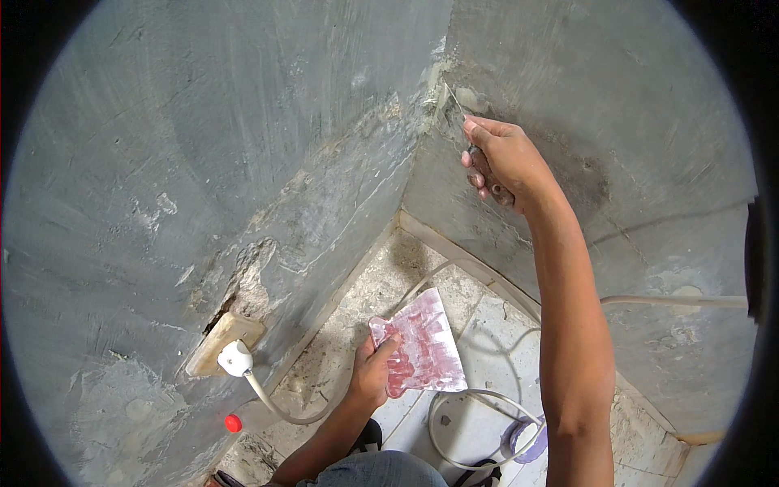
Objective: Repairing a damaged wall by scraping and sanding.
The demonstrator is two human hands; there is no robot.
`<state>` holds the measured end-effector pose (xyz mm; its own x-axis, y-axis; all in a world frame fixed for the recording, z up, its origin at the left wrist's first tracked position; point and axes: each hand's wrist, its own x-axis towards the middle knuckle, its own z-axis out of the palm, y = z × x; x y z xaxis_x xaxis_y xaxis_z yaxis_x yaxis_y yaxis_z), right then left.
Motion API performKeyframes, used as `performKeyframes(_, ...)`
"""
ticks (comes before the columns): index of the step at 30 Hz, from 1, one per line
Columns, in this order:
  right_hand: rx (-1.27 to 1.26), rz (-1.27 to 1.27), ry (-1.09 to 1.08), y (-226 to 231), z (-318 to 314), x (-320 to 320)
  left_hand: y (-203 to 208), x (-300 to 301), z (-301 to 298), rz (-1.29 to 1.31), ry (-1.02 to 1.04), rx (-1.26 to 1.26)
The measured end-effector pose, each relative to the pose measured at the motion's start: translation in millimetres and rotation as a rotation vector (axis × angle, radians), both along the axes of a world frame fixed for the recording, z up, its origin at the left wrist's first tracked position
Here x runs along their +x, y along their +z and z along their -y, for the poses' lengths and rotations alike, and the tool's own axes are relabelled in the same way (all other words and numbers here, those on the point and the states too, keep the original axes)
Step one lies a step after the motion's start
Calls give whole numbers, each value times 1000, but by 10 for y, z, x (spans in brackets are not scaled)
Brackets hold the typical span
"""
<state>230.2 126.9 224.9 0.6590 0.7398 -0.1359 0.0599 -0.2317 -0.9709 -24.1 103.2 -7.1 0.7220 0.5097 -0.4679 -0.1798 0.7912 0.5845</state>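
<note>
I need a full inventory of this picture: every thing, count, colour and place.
Walls: two, grey, forming a corner
Tiled floor: one, whitish, lower middle
Socket plate: one, yellowish, on left-side wall
Plug: one, white, in the socket plate
Cable: at least one, pale, along floor
Cap-like thing: one, red, lower left
Round thing: one, purple, on floor, lower right
Unclear object: one, black, right edge
Spreader: one, red with whitish smears, lower centre
Thin-bladed tool: one, brownish handle, upper centre
Jeans: one, blue, bottom edge
Footwear: parts, dark, bottom edge
Left hand: one, holding spreader
Right hand: one, holding thin-bladed tool
</note>
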Motion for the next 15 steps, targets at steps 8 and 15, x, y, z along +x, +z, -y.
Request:
performKeyframes(8, -51, 6, -28, -15, -60, 30, 13, -2, -18, 8, -3, 34)
performKeyframes(15, -42, -29, 42, 34, -29, -6, 98, 5, 16, -31, 9, 30)
